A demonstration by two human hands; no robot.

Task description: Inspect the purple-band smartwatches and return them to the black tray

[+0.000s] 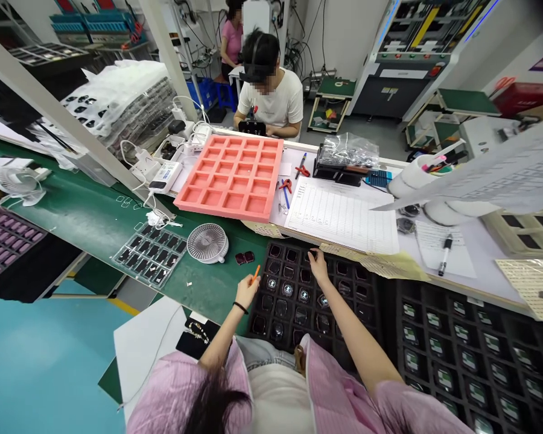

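Fingers of the left hand (245,292) are closed around an orange pen-like tool (255,275), held at the left edge of the black compartment tray (261,313), right of the frame's centre. Fingers of the right hand (317,263) are bent close together over the tray's upper row; whether anything is pinched there cannot be told.

The tool's long axis is slanted, its upper end tipped toward the upper right of the frame. Four lit square-faced devices (288,289) are set in a slightly descending row between the two hands, to the right of the left fingers and mostly to the lower left of the right fingertips. The leftmost is nearer to the left hand; the rightmost is partly bordered by the right forearm, by which the tray's middle is crossed.

Above, the tray is hemmed in by the overhanging shelf edge and a yellow sheet (391,265). At its right, a second black tray (452,331) is set just beside it, so little sideways room appears to be left there. More open room is offered on the left, where bare green table (221,286) is seen below the dark paired lenses (245,258) and the white fan (207,243).
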